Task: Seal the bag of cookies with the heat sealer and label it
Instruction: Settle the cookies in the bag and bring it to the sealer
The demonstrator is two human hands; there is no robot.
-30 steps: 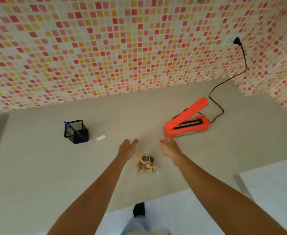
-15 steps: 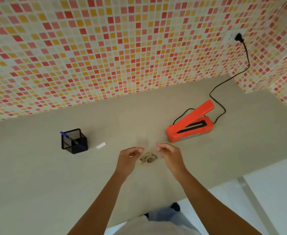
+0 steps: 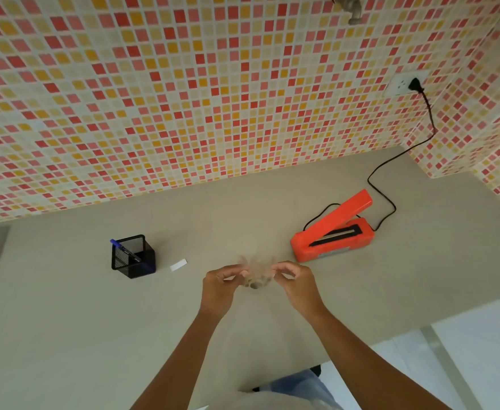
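Both hands are over the middle of the grey countertop point(image 3: 65, 335), with the clear bag of cookies point(image 3: 256, 276) held between them. The left hand point(image 3: 220, 287) has its thumb and fingers pressed onto the left side of the bag's upper film; the right hand point(image 3: 294, 281) pinches the right side likewise, fingers curled. The bag is motion-blurred: its open top shows only as a faint, ruffled fan of plastic above the fingers, and the contents appear as a small brown and tan mass low between the hands. Whether the bag's bottom rests on the countertop or is lifted clear cannot be determined. The orange heat sealer point(image 3: 331, 235) sits on the counter, near but apart from the right hand, on its far right side, with the lid arm raised at an angle and the dark sealing strip exposed. Its black power cord point(image 3: 383, 184) loops behind the unit and runs up the tiled wall point(image 3: 183, 84) to a plug in the white wall socket point(image 3: 401, 84). A small white label point(image 3: 178, 264) lies flat on the counter to the left of the left hand, just beside a black mesh pen holder point(image 3: 132, 257) containing a blue pen point(image 3: 124, 250) leaning to the left. A metal fitting point(image 3: 349, 8) protrudes from the wall at the top edge.
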